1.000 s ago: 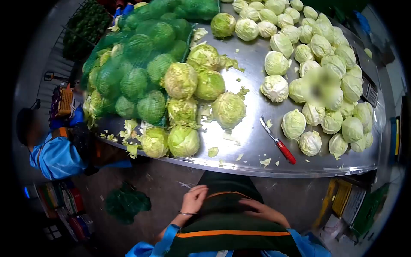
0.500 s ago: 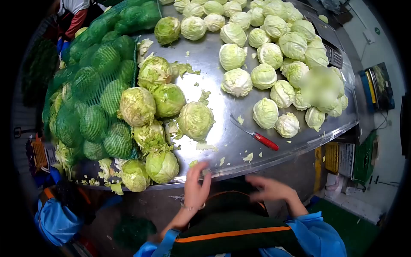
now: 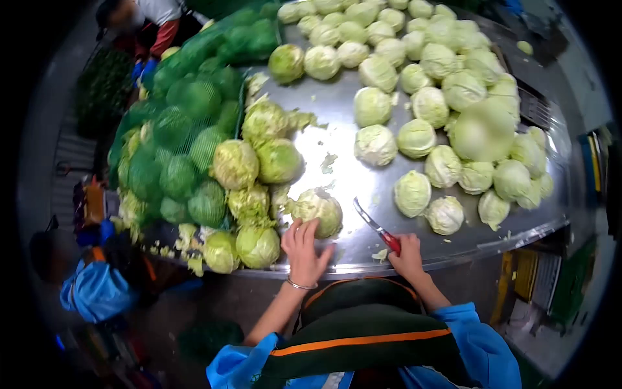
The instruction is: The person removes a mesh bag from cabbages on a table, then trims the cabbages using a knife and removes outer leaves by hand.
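Observation:
My right hand (image 3: 407, 255) is closed round the red handle of a knife (image 3: 377, 228) with a curved blade, which points away to the left over the steel table. The fingers of my left hand (image 3: 306, 251) are spread, their tips at the near side of a single cabbage (image 3: 319, 211). Left of that cabbage, several untrimmed cabbages (image 3: 234, 165) with loose yellowish leaves are heaped together. To the right lie many pale, trimmed cabbages (image 3: 413, 193).
Green net sacks (image 3: 178, 175) full of cabbages cover the table's left side. The steel table (image 3: 337, 126) has a curved near edge and scattered leaf scraps. One person (image 3: 155, 32) with blue gloves is at the far left; another person in blue (image 3: 97, 288) is at the near left.
My right hand has reached forward and taken hold of the knife's handle. My left hand has come forward to the single cabbage. The view has shifted, so the table appears further right.

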A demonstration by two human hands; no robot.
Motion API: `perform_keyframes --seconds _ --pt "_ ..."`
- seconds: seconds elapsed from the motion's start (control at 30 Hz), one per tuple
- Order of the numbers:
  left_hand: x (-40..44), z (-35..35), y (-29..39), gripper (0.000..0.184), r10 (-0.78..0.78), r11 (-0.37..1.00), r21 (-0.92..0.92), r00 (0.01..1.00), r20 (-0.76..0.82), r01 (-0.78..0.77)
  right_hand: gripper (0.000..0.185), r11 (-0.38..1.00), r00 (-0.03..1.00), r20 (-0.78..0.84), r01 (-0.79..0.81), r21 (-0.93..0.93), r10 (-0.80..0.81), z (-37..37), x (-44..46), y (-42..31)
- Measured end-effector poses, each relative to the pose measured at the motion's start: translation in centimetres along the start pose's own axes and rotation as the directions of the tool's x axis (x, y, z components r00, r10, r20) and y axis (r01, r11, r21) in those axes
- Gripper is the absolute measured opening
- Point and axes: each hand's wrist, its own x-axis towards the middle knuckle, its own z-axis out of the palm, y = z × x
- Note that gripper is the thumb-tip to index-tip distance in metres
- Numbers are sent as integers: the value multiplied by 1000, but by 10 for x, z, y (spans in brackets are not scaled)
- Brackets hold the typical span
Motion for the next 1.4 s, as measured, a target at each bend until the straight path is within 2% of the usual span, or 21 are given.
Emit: perform_keyframes --seconds 0.1,0.13,0.23,0.3,0.33,0.43,0.5,0.6,0.7,0.73,0.8,0.83,0.87,0.9,0.97,1.0,1.13,1.2,1.3,1.37,1.4 --pt "2 10 26 91 -293 946 -182 949 -115 270 37 887 997 55 -71 456 51 -13 5 -22" --pt "3 19 18 91 -306 939 -191 949 -76 288 37 802 993 90 -117 586 80 -12 10 -31" --pt "0 25 -5 84 -427 879 -252 903 -36 405 42 784 982 100 65 617 -160 -12 57 -56" --pt "2 27 -12 80 -471 838 -323 882 -23 439 45 679 967 239 -120 724 -84 16 93 -63" --pt "7 27 -11 81 -463 841 -337 885 -41 424 45 533 917 398 -347 772 21 1 107 -87" --pt "44 20 -4 88 -335 917 -266 935 -114 296 42 296 896 396 -441 847 200 14 125 -103" --pt "78 14 5 92 -223 967 -153 969 -110 205 42 297 898 409 -440 847 163 22 130 -97" --pt "102 29 -19 97 -254 942 -223 967 7 249 40 357 912 398 -407 841 101 25 130 -119" --pt "72 -9 -16 98 -498 725 -445 847 188 525 40 414 867 483 -488 768 126 -20 111 -140" --pt "41 -5 -31 95 -496 606 -606 841 217 515 41 432 869 495 -459 776 34 -33 108 -138" --pt "17 -21 -17 95 -602 634 -510 785 148 582 42 445 812 577 -485 753 -92 -51 77 -122" --pt "2 -25 -6 95 -650 634 -460 751 120 622 43 403 838 545 -495 770 -14 -49 75 -123" --pt "-10 -18 -2 92 -596 757 -308 802 40 577 43 445 823 567 -520 729 33 -44 69 -114" --pt "-19 -15 1 91 -581 786 -222 812 53 577 43 486 815 575 -531 694 70 -40 65 -105" --pt "-28 -12 3 91 -536 841 -40 841 68 539 44 523 791 611 -510 683 -27 -35 47 -95" --pt "-31 -14 0 91 -528 844 -68 846 71 532 45 534 777 625 -498 683 -76 -34 38 -93" --pt "-39 -20 3 93 -479 873 -54 873 91 485 43 741 849 378 23 671 -369 -24 29 -85" --pt "-32 -15 22 93 -505 862 -11 861 61 507 40 788 846 415 9 615 -334 -16 35 -84" --pt "-26 -7 1 98 -469 876 -92 881 65 473 36 828 871 419 -25 560 -257 -10 39 -89" --pt "-38 2 -9 104 -507 828 -266 862 19 493 37 808 856 446 -57 587 -263 -25 35 -99" --pt "-44 5 -9 105 -501 819 -329 865 -11 470 38 820 873 379 40 571 -307 -33 35 -104"
